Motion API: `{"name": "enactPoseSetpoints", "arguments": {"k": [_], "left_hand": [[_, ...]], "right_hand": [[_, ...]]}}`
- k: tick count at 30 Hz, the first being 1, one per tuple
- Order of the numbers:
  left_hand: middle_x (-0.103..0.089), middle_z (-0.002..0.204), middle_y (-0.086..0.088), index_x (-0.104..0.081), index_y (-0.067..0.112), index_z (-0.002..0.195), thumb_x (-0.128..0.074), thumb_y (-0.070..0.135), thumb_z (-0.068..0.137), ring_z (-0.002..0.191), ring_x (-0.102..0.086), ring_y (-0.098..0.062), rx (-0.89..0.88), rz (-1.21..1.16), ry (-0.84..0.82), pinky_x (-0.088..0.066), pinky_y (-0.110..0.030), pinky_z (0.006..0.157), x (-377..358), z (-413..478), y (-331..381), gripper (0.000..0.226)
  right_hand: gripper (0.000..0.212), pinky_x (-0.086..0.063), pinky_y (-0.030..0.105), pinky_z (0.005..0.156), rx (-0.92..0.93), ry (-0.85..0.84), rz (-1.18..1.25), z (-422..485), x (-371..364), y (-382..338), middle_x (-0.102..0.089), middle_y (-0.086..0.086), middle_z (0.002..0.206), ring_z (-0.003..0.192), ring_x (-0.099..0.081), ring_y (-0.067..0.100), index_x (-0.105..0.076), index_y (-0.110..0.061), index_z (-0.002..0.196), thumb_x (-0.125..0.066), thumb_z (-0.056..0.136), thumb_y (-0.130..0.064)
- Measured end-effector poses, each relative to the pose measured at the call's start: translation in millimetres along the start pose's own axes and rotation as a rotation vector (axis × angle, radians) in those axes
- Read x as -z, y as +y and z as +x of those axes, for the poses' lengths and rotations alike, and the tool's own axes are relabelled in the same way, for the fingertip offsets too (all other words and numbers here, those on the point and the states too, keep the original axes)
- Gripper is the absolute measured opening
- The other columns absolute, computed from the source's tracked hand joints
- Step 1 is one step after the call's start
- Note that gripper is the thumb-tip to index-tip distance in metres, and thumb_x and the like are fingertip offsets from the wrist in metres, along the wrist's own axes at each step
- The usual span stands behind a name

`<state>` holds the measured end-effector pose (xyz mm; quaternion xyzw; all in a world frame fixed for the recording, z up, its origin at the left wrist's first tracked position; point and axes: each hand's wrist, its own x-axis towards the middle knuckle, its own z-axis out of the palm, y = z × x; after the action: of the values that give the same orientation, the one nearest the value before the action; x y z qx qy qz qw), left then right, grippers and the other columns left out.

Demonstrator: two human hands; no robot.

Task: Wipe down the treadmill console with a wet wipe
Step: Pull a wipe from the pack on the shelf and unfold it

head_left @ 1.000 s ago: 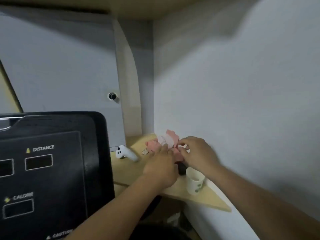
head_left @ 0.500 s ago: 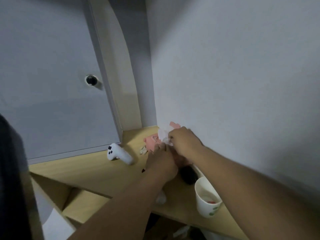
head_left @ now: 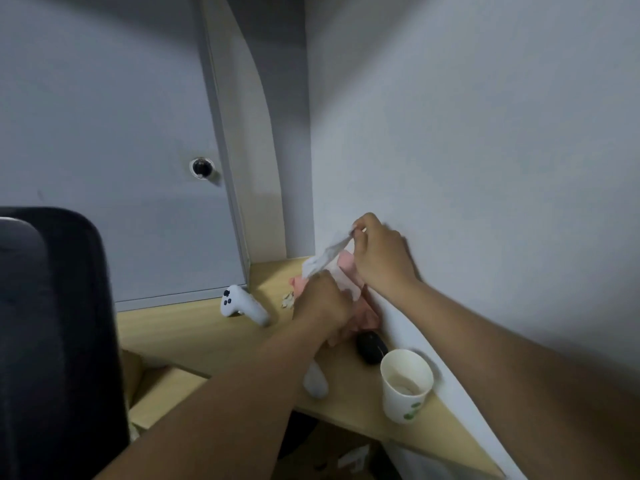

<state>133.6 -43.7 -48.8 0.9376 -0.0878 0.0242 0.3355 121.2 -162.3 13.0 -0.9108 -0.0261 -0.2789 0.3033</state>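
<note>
The right hand (head_left: 381,258) pinches a white wet wipe (head_left: 327,256) between its fingers, stretched above the pink pack (head_left: 360,310). The left hand (head_left: 322,303) presses closed fingers on that pack, on the bench (head_left: 194,330) near the treadmill console (head_left: 59,341).

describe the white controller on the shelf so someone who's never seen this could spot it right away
Find the light wooden shelf running along the grey wall into the corner. The white controller lies on it near the back, left of the left hand and the pink wipe pack. Unlike the paper cup and black mouse, it has small dark buttons on its rounded head.
</note>
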Motion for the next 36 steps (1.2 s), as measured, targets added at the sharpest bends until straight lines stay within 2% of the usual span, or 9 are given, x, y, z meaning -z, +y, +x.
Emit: {"name": "enactPoseSetpoints", "arguments": {"k": [5, 8, 10, 13, 16, 20, 24, 33, 36], "left_hand": [[-0.054, 0.120, -0.002, -0.038, 0.011, 0.137, -0.057, 0.025, 0.095, 0.114, -0.056, -0.022, -0.015, -0.294, 0.178, -0.046, -0.034, 0.086, 39, -36, 43, 0.048], [-0.046, 0.124, 0.009, -0.035, 0.019, 0.141, -0.064, 0.020, 0.090, 0.116, -0.053, -0.015, -0.037, -0.709, 0.259, -0.046, -0.036, 0.097, 70, -70, 76, 0.058], [-0.059, 0.127, 0.004, -0.043, 0.019, 0.138, -0.068, 0.027, 0.082, 0.113, -0.061, -0.014, -0.001, -1.049, 0.203, -0.049, -0.036, 0.096, 93, -93, 91, 0.062], [-0.071, 0.114, -0.011, -0.061, 0.007, 0.120, -0.062, 0.026, 0.094, 0.102, -0.070, -0.019, -0.012, -1.389, 0.161, -0.055, -0.031, 0.082, 127, -129, 98, 0.033], [-0.072, 0.090, -0.009, -0.065, 0.007, 0.102, -0.059, 0.013, 0.097, 0.078, -0.072, -0.016, 0.006, -1.384, 0.239, -0.057, -0.028, 0.074, 155, -163, 94, 0.010], [-0.071, 0.079, -0.004, -0.065, 0.008, 0.092, -0.064, 0.010, 0.093, 0.074, -0.069, -0.018, -0.037, -1.270, 0.233, -0.056, -0.026, 0.068, 184, -206, 87, 0.002], [-0.071, 0.078, -0.011, -0.066, 0.006, 0.087, -0.067, 0.003, 0.090, 0.075, -0.068, -0.028, -0.159, -1.102, 0.195, -0.056, -0.040, 0.075, 208, -243, 76, 0.004], [-0.075, 0.089, -0.011, -0.068, 0.005, 0.098, -0.049, -0.021, 0.088, 0.086, -0.072, -0.026, -0.211, -1.054, 0.078, -0.059, -0.034, 0.075, 256, -290, 21, 0.034], [-0.074, 0.088, -0.011, -0.068, 0.003, 0.100, -0.039, -0.028, 0.084, 0.084, -0.071, -0.023, -0.214, -1.065, 0.003, -0.058, -0.029, 0.074, 273, -311, 1, 0.045]], "right_hand": [[0.014, -0.054, 0.042, 0.074, -0.058, -0.007, 0.226, -7, 50, -34, -0.070, -0.008, 0.076, 0.077, -0.067, 0.020, -0.048, -0.035, 0.087, -0.036, 0.089, -0.042], [0.012, -0.058, 0.039, 0.070, -0.129, -0.019, 0.622, -17, 86, -62, -0.072, 0.002, 0.081, 0.077, -0.073, 0.019, -0.050, -0.023, 0.090, -0.041, 0.098, -0.021], [0.011, -0.060, 0.037, 0.069, -0.139, -0.045, 0.772, -36, 113, -82, -0.071, 0.015, 0.083, 0.077, -0.073, 0.026, -0.050, -0.009, 0.092, -0.042, 0.099, -0.010], [0.014, -0.057, 0.039, 0.065, -0.090, -0.075, 0.741, -77, 142, -104, -0.072, 0.013, 0.076, 0.072, -0.072, 0.029, -0.055, -0.006, 0.086, -0.045, 0.096, -0.004], [0.024, -0.056, 0.042, 0.068, -0.076, -0.129, 0.673, -114, 158, -123, -0.073, 0.010, 0.075, 0.076, -0.072, 0.030, -0.062, -0.008, 0.076, -0.046, 0.092, 0.001], [0.026, -0.057, 0.044, 0.074, -0.131, -0.088, 0.729, -136, 171, -158, -0.072, 0.001, 0.080, 0.078, -0.067, 0.018, -0.071, -0.013, 0.079, -0.049, 0.092, -0.008], [0.021, -0.054, 0.031, 0.079, -0.083, -0.227, 0.592, -145, 166, -194, -0.074, 0.000, 0.094, 0.089, -0.069, 0.014, -0.072, -0.018, 0.099, -0.069, 0.088, -0.035], [0.017, -0.050, 0.023, 0.066, -0.014, -0.149, 0.711, -177, 129, -236, -0.074, -0.002, 0.078, 0.075, -0.069, 0.010, -0.074, -0.017, 0.084, -0.062, 0.095, -0.022], [0.011, -0.053, 0.032, 0.070, -0.092, -0.234, 0.846, -193, 108, -255, -0.075, 0.004, 0.083, 0.081, -0.072, 0.021, -0.068, -0.013, 0.091, -0.059, 0.096, -0.014]]}}
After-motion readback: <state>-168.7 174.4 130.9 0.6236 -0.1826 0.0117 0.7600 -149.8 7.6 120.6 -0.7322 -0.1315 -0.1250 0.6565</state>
